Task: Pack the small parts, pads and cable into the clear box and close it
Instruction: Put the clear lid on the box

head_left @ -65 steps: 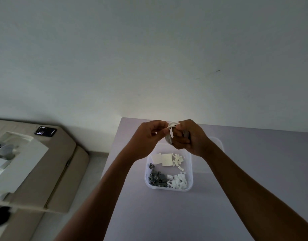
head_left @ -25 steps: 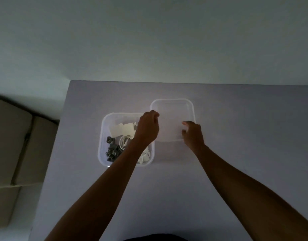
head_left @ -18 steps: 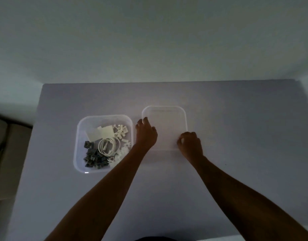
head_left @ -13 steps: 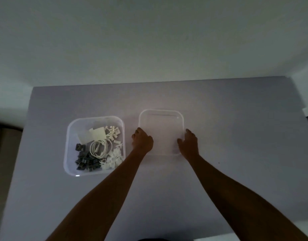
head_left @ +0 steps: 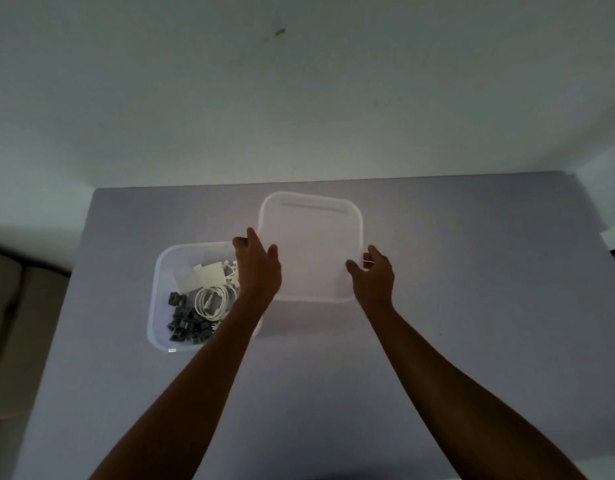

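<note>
Your left hand (head_left: 259, 268) grips the left edge of the clear lid (head_left: 311, 247), fingers curled over the rim and the thumb on the lid's upper face near its left side. Your right hand (head_left: 372, 275) takes the opposite edge, thumb lying on top, the fingers (head_left: 370, 252) wrapped around the right rim; both hands are partly closed, pinching the lid between them. You hold the lid roughly level above the grey table (head_left: 472, 306), its shadow falling on the surface underneath, with its left edge just over the right wall of the clear box (head_left: 159, 306). That box stands open on the table to the left, under your left forearm. Inside it, the pale square pads (head_left: 205, 277) lie toward the far side, the coiled white cable (head_left: 212, 301) sits in the middle, the dark grey small parts (head_left: 186, 323) are heaped at the near left, and some white small parts (head_left: 231, 271) show beside your left wrist. Whether more white pieces lie under your forearm cannot be told
</note>
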A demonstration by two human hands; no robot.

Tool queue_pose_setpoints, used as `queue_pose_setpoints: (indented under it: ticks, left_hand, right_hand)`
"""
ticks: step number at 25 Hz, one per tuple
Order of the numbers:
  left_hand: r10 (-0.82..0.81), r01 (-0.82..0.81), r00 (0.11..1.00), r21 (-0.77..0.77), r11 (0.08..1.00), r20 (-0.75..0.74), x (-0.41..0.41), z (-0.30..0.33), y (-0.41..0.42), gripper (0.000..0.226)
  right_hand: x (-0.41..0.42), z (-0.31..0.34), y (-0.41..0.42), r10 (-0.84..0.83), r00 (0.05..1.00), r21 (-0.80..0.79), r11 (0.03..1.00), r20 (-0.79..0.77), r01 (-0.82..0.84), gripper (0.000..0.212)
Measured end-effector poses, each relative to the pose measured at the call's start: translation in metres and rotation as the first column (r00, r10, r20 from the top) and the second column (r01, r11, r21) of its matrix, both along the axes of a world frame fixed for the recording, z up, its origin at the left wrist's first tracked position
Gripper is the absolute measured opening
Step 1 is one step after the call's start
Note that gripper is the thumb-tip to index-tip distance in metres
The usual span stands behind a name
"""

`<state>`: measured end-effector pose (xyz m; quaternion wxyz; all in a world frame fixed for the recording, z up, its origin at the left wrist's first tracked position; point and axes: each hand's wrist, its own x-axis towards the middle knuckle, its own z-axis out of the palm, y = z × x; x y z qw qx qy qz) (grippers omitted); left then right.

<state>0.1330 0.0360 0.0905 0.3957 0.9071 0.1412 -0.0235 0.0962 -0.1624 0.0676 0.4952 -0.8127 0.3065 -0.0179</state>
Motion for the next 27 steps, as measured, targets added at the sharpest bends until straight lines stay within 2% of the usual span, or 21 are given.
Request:
queue_pose_setpoints:
  ticks: [2, 5, 11, 19, 27]
  left_hand:
    - [0.056, -0.056, 0.998, 0.010, 0.998, 0.016, -0.001, 0.011, 0.037, 0.044]
    - [0.121, -0.120, 0.993, 0.060, 0.991, -0.007, -0.011, 0.012, 0.096, 0.040]
    - [0.177, -0.158, 0.978, 0.161, 0.974, -0.112, -0.052, -0.016, 0.189, 0.041]
    - [0.159, -0.151, 0.972, 0.057, 0.987, -0.172, -0.074, -0.035, 0.218, 0.037]
    - [0.112, -0.110, 0.985, 0.017, 0.994, -0.132, -0.065, -0.044, 0.216, 0.032]
  right_hand:
    - [0.005, 0.005, 0.026, 0.080, 0.997, 0.052, 0.996, -0.014, -0.079, 0.062]
    - [0.004, 0.008, 0.076, 0.159, 0.987, 0.086, 0.984, -0.016, -0.157, 0.059]
    - [-0.015, -0.009, 0.158, 0.329, 0.938, 0.051, 0.944, -0.113, -0.325, 0.063]
    - [-0.035, -0.019, 0.203, 0.343, 0.929, -0.104, 0.928, -0.141, -0.359, 0.056]
    - [-0.040, -0.016, 0.205, 0.255, 0.956, -0.112, 0.956, -0.147, -0.272, 0.052]
